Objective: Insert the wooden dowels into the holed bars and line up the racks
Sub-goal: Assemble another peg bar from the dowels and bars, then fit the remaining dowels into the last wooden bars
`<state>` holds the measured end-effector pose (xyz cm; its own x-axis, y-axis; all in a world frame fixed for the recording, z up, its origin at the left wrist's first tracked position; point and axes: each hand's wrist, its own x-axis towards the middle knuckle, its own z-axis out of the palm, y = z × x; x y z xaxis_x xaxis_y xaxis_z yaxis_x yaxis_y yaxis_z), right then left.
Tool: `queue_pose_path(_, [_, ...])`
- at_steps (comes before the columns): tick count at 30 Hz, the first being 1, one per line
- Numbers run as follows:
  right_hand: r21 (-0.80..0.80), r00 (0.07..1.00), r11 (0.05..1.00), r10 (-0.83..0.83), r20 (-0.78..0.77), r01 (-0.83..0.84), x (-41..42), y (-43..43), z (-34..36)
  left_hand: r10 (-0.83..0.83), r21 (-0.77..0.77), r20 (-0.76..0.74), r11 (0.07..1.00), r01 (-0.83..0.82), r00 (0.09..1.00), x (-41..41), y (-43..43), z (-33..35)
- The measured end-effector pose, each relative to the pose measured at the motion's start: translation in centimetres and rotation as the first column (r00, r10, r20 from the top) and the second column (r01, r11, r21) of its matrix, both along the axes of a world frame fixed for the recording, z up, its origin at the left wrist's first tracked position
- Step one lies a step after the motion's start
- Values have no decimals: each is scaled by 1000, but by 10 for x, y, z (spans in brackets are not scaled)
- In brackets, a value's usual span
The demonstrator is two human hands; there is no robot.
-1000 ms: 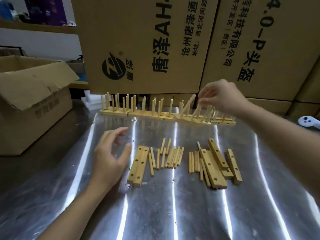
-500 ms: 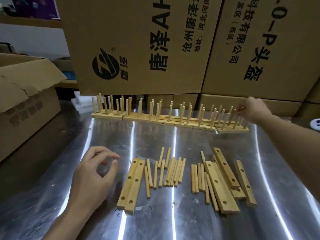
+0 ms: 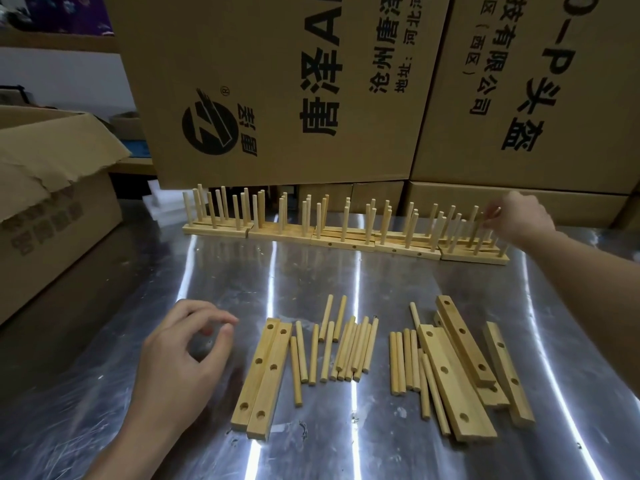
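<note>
Pinching a dowel (image 3: 482,233) on the end rack (image 3: 474,257) at the surface's (image 3: 346,278) far edge, right fingers (image 3: 493,213) likely align it; left fingers (image 3: 207,311) curl loosely, empty.

- Left hand (image 3: 180,355) hovers near left, palm down, fingers loosely curled, holding nothing.
- Right arm stretches far right; right hand (image 3: 523,216) pinches a dowel (image 3: 479,237) top.

Bare left hand (image 3: 180,362), right hand (image 3: 524,216)
</note>
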<state>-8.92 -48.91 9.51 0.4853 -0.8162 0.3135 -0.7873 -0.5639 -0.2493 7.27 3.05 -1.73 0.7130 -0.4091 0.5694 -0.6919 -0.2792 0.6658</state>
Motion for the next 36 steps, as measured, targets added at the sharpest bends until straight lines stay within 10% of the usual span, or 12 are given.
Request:
queue_pose_path(10, [-34, 1000, 999, -8, 21, 9, 0, 5, 12, 12, 0, 4, 1000, -12, 1000, -1, 0, 1])
queue_pose_path(15, [-175, 936, 955, 273, 221, -238, 20, 75, 59, 6, 0, 11, 1000, -6, 1000, -3, -1, 2])
queue_pose_path(23, [198, 746, 754, 653, -128, -626, -18, 281, -16, -74, 74, -6, 995, 74, 997, -6, 0, 0])
queue_pose_path(30, [117, 760, 758, 649, -38, -642, -61, 359, -89, -264, 402, 3, 883, 240, 965, -18, 1, 0])
queue_pose_path(36, [4, 759, 759, 652, 8, -652, -60, 359, -108, -159, 614, 113, 787, 57, 981, -38, -8, -3])
